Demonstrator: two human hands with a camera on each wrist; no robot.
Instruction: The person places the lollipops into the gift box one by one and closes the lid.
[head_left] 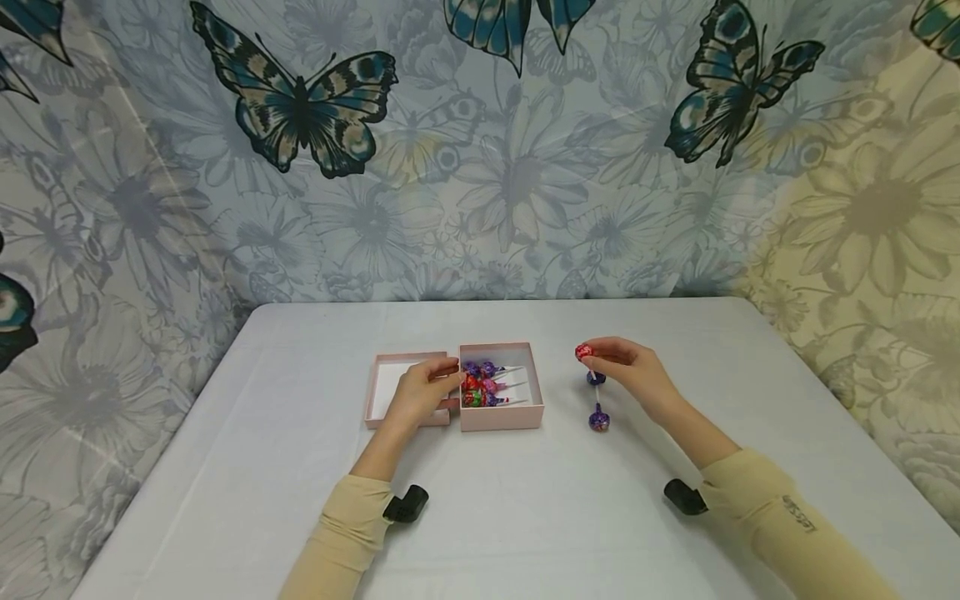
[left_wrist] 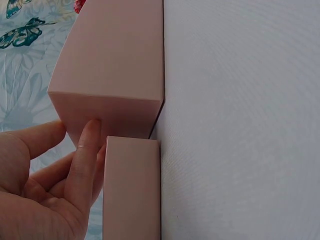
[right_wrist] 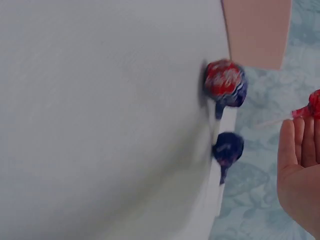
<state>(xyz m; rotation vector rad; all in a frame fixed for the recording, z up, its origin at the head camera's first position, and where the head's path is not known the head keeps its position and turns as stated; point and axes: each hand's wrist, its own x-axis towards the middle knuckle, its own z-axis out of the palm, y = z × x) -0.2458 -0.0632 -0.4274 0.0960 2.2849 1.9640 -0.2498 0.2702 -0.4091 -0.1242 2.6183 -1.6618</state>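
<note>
My right hand [head_left: 633, 371] pinches a red-wrapped lollipop [head_left: 583, 352] above the table, its white stick showing in the right wrist view. Below it lie two purple-wrapped lollipops, a nearer one [head_left: 598, 419] and a farther one [head_left: 596, 378] partly behind the hand. My left hand [head_left: 422, 390] rests its fingertips against the left wall of an open pink box [head_left: 501, 418], with a finger [left_wrist: 89, 145] on that wall. Inside the box, several lollipops [head_left: 483, 385] in purple, red and green wrappers lie with their white sticks pointing right.
A shallow pink box lid [head_left: 370, 400] lies to the left of the box, under my left hand. The white table [head_left: 495, 517] runs back to a wall cloth [head_left: 517, 192] with butterflies and flowers. Black wrist cameras sit at both sleeves.
</note>
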